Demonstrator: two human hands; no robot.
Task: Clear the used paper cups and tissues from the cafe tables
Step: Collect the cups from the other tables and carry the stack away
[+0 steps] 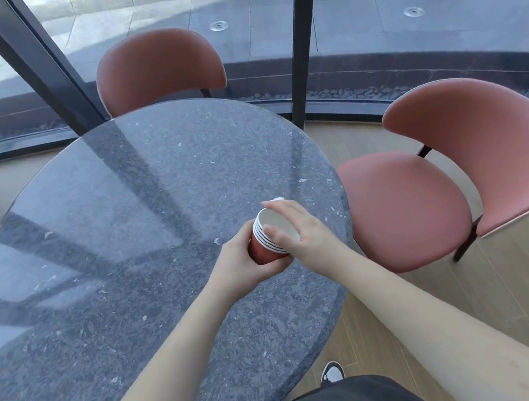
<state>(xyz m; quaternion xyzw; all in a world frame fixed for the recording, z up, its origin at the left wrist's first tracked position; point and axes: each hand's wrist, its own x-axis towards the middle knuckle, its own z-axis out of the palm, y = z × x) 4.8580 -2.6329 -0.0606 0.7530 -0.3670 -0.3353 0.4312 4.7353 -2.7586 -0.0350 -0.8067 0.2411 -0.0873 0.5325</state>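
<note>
Round table [92,262], two hands [241,259], four stacked cups [267,239]

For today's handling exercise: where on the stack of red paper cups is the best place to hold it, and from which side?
Hold the stack of cups around its red side wall, below the white rims, coming from the left as the left hand does. The stack tilts with its open mouth up and right, where the right hand rests; the wall tapers, so a wrapped grip probably seats firmly.

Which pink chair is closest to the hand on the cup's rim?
The chair on the right, beside the right hand at the cup stack. The other chair stands across the table by the window.
</note>
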